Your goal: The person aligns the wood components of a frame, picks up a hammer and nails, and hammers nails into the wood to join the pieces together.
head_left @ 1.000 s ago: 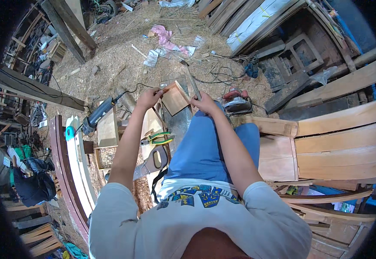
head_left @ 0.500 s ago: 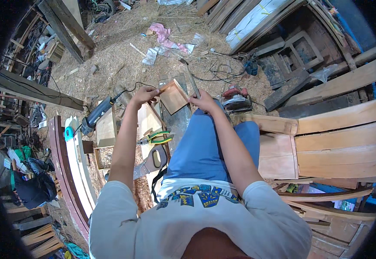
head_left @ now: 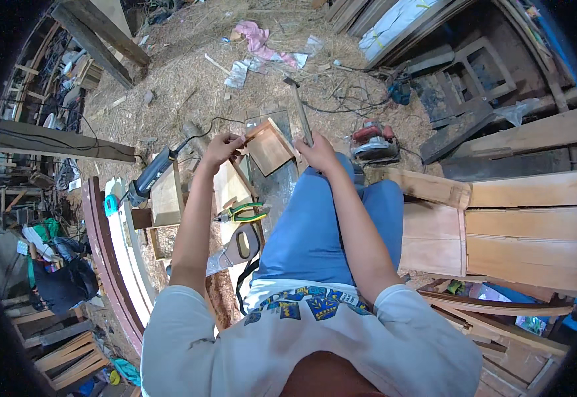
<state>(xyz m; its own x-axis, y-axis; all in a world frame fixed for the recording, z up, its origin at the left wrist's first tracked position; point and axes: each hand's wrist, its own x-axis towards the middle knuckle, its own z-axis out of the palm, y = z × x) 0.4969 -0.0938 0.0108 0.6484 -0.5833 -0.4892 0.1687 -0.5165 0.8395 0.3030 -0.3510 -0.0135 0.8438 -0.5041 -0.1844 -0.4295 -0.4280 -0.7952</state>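
Note:
A small open wooden box (head_left: 272, 151) rests tilted in front of my knees, on a dark flat board (head_left: 282, 178). The fingers of my left hand (head_left: 223, 149) are pinched at its left corner; whatever they hold is too small to make out. In my right hand (head_left: 317, 155) is a hammer (head_left: 300, 109), gripped by the handle, its head pointing up and away beyond the box. Just below my left hand lie pliers (head_left: 242, 213) with green-and-yellow handles and a handsaw (head_left: 225, 257) with a grey handle.
A corded power tool (head_left: 153, 176) and wooden frames (head_left: 167, 205) lie left of my left forearm. By my right knee stands a red circular saw (head_left: 374, 141). Curved wooden panels (head_left: 533, 228) fill the right side. Shavings and a pink cloth (head_left: 257, 40) cover the floor ahead.
The view has shifted slightly, so the surroundings sit a little farther right. Both hands keep nearly the same places, the right one still around the hammer.

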